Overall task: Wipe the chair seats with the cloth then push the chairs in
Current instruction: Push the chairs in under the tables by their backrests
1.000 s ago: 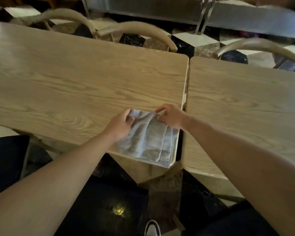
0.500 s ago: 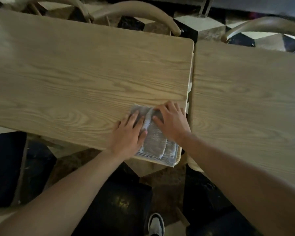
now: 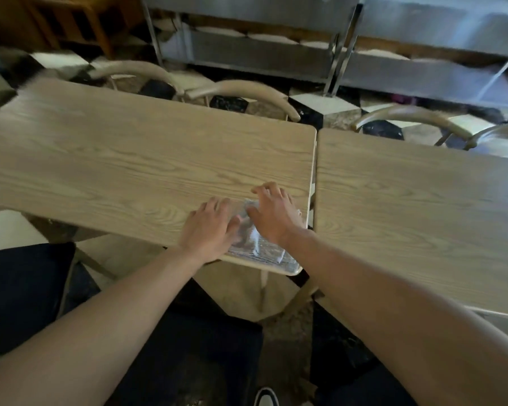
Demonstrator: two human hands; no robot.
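Both hands flat on the folded cloth at the table corner.

We see the grey cloth (image 3: 251, 243) lying folded on the near right corner of the left table (image 3: 123, 168), its edge right at the rim. The left hand (image 3: 210, 230) rests on the cloth's left side, fingers straight and lightly spread, partly on the wood. The right hand (image 3: 272, 216) covers the cloth's right side, fingers spread and a little arched, fingertips touching down just beyond the cloth; motion blur softens them. A second table (image 3: 423, 215) stands just beside, a narrow gap between the two. Across the tables we see curved wooden chair backs (image 3: 247, 89), tucked close to the far edges. Below us, dark chair seats (image 3: 21, 288) sit out from under the near edge, and a shoe (image 3: 266, 398) shows on the floor.
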